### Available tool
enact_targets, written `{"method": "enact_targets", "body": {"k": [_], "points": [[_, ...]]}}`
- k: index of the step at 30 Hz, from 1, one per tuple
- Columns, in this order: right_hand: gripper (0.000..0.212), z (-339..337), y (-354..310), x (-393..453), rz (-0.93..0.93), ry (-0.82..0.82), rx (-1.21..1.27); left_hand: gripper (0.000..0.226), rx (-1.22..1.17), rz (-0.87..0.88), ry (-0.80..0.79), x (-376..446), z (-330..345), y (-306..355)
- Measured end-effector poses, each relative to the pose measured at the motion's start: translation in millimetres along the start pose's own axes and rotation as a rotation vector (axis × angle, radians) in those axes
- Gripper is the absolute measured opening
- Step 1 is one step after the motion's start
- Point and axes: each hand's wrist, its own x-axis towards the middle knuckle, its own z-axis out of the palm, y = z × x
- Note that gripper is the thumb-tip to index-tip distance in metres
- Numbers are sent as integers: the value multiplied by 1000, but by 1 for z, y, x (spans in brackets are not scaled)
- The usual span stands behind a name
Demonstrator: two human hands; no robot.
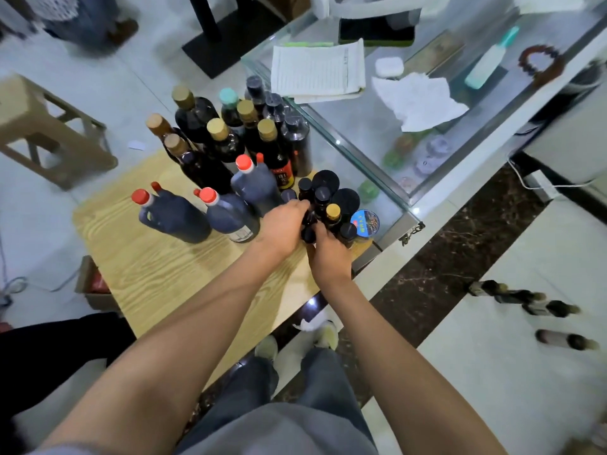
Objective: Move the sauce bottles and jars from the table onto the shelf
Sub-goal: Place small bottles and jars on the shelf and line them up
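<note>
1. Wooden table (pixel 157 277) holds a crowd of sauce bottles: red-capped jugs (pixel 174 215) on the left, tall gold-capped bottles (pixel 223 142) behind, small dark-capped bottles (pixel 323 200) and a blue-lidded jar (pixel 364 222) at the right corner.
2. Our left hand (pixel 284 226) curls its fingers over the small bottles; what exactly it grips is hidden.
3. Our right hand (pixel 328 254) wraps round a small black-capped bottle (pixel 308 234) at the cluster's near edge.
4. No shelf is identifiable here; a glass counter (pixel 410 198) stands just beside the table.
5. We judge gathering is underway. Best lift straight up by the bodies, not the caps, so neighbours touching them stay upright.
6. Take few per trip; crowded glass tips easily.
</note>
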Motion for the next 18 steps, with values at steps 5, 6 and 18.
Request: {"method": "enact_targets", "body": {"k": [5,6,18], "points": [[37,1,-1,-18,9,53,160,36,-219,2,100,-22,12,-15],[37,1,-2,-24,22,75,215,38,-281,9,123,-26,13,-18],[33,-31,-46,-140,316,553,965,50,-1004,169,96,-89,-33,-2]]}}
